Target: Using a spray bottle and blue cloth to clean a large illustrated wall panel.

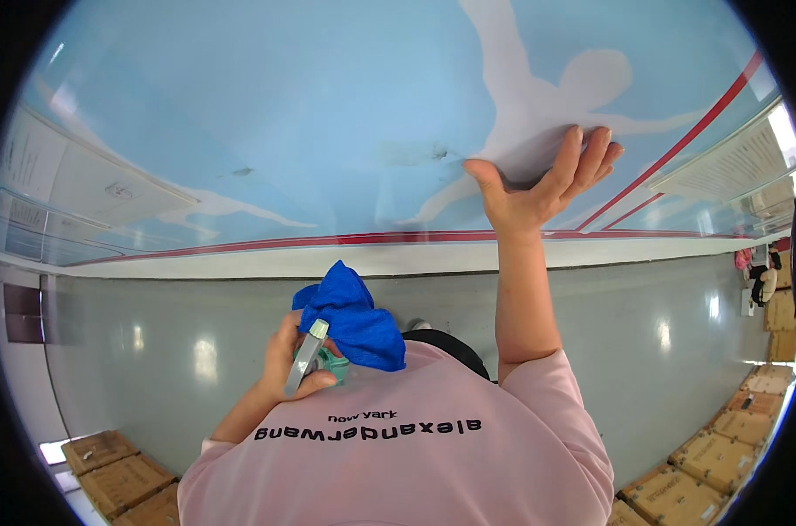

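Note:
My left hand [286, 361] is close to my chest, shut on a spray bottle [308, 355] with a pale trigger head and a teal body. A crumpled blue cloth [354, 320] is bunched over the same hand and the bottle. My right arm reaches up and forward. My right hand [545, 180] lies open and flat against the blue wall panel [266, 114], fingers spread, on a white silhouette figure [538, 96] painted there. Nothing is in that hand. My pink shirt [415, 456] fills the lower middle of the view.
A red stripe [354, 238] and a white ledge run along the bottom of the wall panel, with grey glossy floor [170, 351] below. Cardboard boxes lie at the lower left [117, 478] and several line the lower right [722, 456]. A small distant figure [760, 279] is at the far right.

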